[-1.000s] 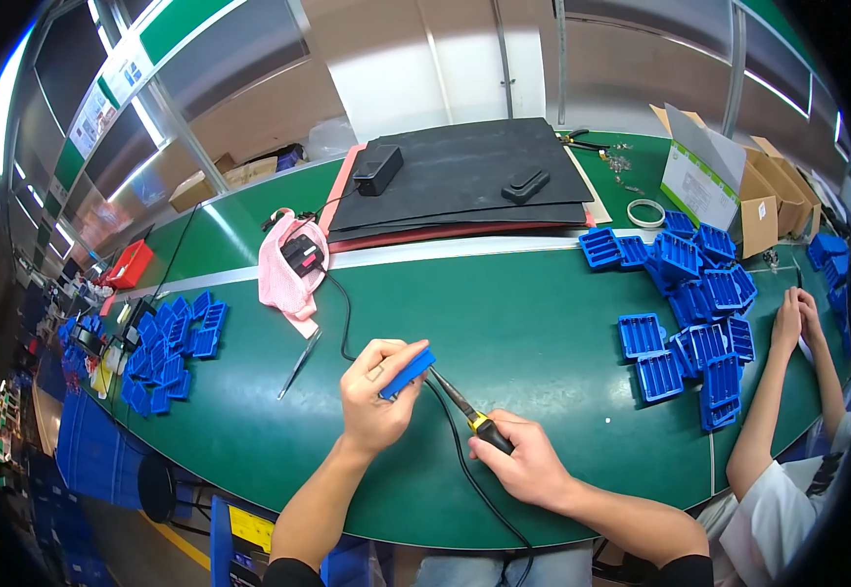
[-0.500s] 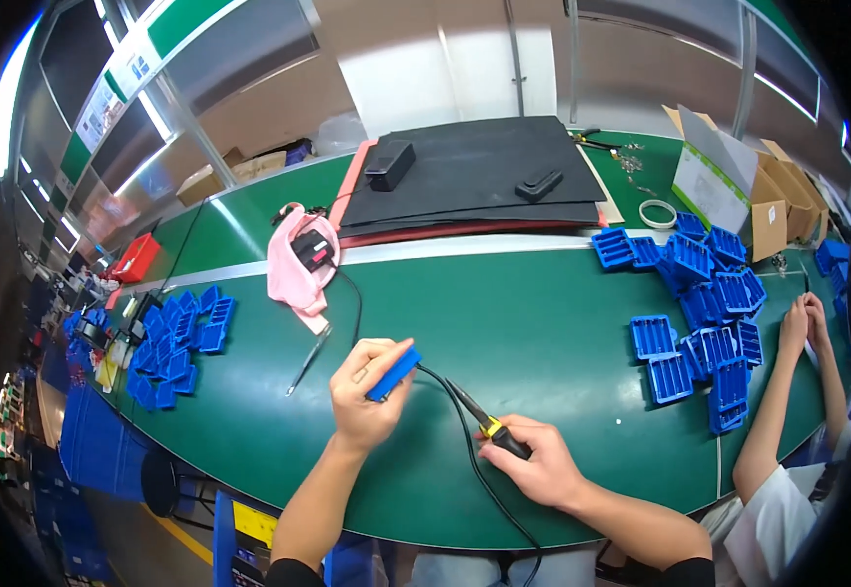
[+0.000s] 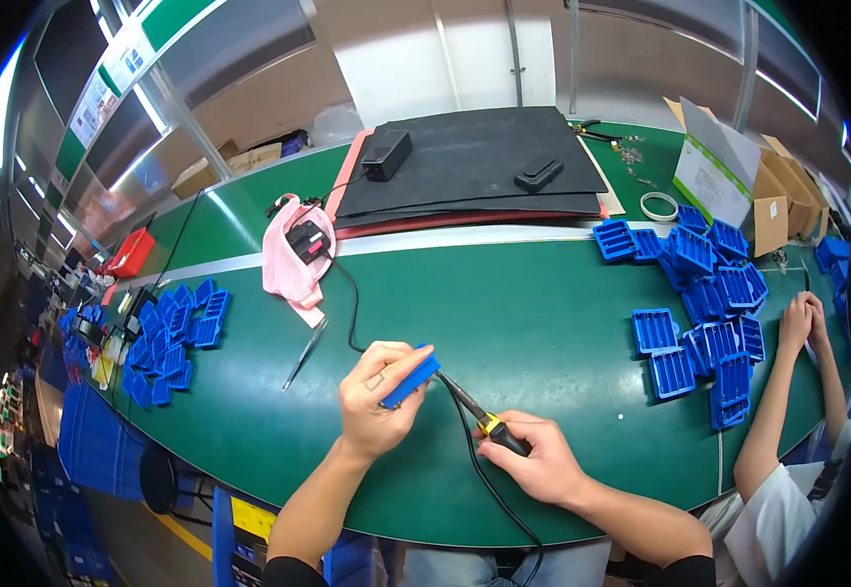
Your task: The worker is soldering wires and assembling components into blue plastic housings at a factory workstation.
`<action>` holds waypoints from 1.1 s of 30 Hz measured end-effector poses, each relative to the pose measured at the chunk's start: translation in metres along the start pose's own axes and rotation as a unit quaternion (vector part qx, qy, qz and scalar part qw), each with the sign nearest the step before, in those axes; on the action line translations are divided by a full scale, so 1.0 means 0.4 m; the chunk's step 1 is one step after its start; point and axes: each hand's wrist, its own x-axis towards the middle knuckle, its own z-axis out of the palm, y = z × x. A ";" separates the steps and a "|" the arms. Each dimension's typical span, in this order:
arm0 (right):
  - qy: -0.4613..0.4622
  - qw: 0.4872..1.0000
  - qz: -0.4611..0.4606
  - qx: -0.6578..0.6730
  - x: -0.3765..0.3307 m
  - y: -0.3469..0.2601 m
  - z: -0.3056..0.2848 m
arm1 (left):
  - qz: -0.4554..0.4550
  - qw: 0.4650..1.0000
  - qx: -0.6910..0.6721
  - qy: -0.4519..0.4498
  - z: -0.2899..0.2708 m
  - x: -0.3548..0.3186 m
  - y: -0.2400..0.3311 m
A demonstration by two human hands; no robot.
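Observation:
My left hand is closed around a small blue plastic case, held tilted above the table; its inside faces away from view. In my right hand is a soldering iron with a black and yellow grip. Its long pointed tip reaches up and left to the edge of the blue case; whether they touch, I cannot tell. A black cable runs past both hands, down to the table's front edge. Beyond my left hand lie thin metal tweezers beside a pink cloth with a black device in it.
Piles of slotted blue cases lie on the left and right of the green table. Black sheets are stacked at the back, near a tape roll and open boxes. A co-worker's hands are at far right.
My left hand has moved slightly right with the blue case, bringing it closer to the iron's tip. My right hand stays nearly in place. The view has shifted a little.

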 end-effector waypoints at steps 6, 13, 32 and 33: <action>0.002 1.000 -0.001 -0.005 -0.001 0.000 0.001 | 0.024 1.000 0.008 -0.011 0.002 0.000 -0.006; 0.000 1.000 0.008 -0.009 -0.003 0.001 -0.001 | 0.023 1.000 0.007 -0.018 0.006 -0.006 -0.010; -0.006 1.000 0.020 -0.014 -0.011 -0.037 0.010 | 0.132 0.983 0.115 -0.046 -0.030 0.012 -0.019; -0.007 0.999 0.032 -0.007 -0.012 -0.038 0.010 | 0.161 0.975 0.144 -0.048 -0.032 0.015 -0.022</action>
